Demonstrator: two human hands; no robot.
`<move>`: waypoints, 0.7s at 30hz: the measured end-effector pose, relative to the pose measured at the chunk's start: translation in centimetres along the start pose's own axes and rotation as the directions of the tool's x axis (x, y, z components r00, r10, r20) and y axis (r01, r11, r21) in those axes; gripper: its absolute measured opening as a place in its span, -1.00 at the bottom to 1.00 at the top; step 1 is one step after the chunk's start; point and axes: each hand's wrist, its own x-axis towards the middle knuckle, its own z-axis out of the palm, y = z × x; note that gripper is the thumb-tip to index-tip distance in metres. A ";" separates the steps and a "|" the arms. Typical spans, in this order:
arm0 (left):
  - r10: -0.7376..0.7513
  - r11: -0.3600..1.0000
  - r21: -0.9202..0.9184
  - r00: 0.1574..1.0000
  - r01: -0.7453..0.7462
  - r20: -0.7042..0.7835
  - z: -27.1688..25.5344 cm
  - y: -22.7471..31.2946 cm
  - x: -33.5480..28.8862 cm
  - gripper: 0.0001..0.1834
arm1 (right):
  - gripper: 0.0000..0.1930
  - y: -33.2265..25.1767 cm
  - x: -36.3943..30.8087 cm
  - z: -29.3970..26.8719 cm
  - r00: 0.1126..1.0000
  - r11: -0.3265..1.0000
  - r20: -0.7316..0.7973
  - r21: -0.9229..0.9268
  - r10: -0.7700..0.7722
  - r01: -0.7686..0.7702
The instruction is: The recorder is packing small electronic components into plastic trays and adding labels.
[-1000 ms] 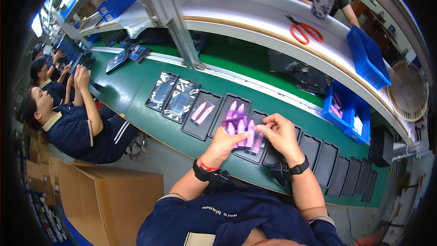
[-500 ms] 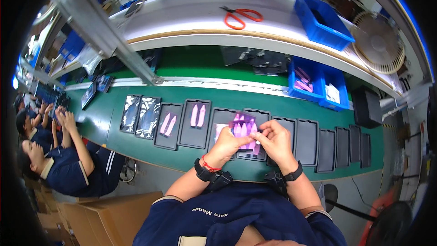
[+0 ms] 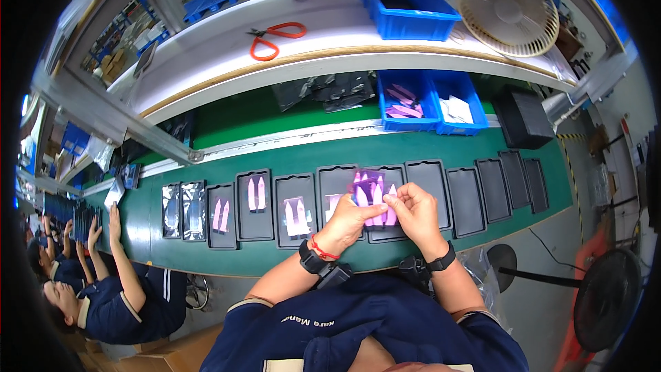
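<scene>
My left hand (image 3: 346, 220) is closed on a small bunch of clear packets (image 3: 366, 196) with pink, pointed strips inside. The fingers of my right hand (image 3: 417, 215) pinch at the right side of the same packets. Both hands are held above a row of shallow black trays (image 3: 428, 200) on the green table. Beneath the packets, one tray is partly hidden. To the left, a pair of pink strips (image 3: 256, 194) lies in one tray, another pink pair (image 3: 297, 217) in a nearer one, and a third pair (image 3: 221, 215) farther left.
Two shiny black packages (image 3: 182, 210) lie at the row's left end. Behind the trays, a blue bin (image 3: 407, 100) holds pink strips and another blue bin (image 3: 456, 107) white pieces. Red-handled scissors (image 3: 275, 40), a blue crate (image 3: 406, 7) and a fan (image 3: 508, 10) are on the shelf. A co-worker (image 3: 113, 296) sits left.
The view has swung rightward, so bench and shelf appear farther left. My hands stay together on the packets; the right fingers now sit lower on them. The co-worker's hands have moved apart.
</scene>
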 end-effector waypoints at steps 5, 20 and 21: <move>-0.130 0.985 -0.110 0.991 0.131 0.019 1.1 0.1 1.1 -0.78 | -0.82 3.3 1.4 -6.0 0.981 0.980 -0.116 -0.111 0.153 -0.166; -0.185 0.983 -0.006 0.981 0.185 0.059 7.2 -2.9 5.2 -0.72 | -0.75 4.3 0.9 -14.8 0.947 0.880 -0.318 -0.435 0.050 -0.193; -0.155 0.988 0.025 0.988 0.155 0.027 7.5 -3.4 5.6 -0.72 | -0.75 3.9 0.7 -14.5 0.946 0.880 -0.322 -0.434 0.050 -0.194</move>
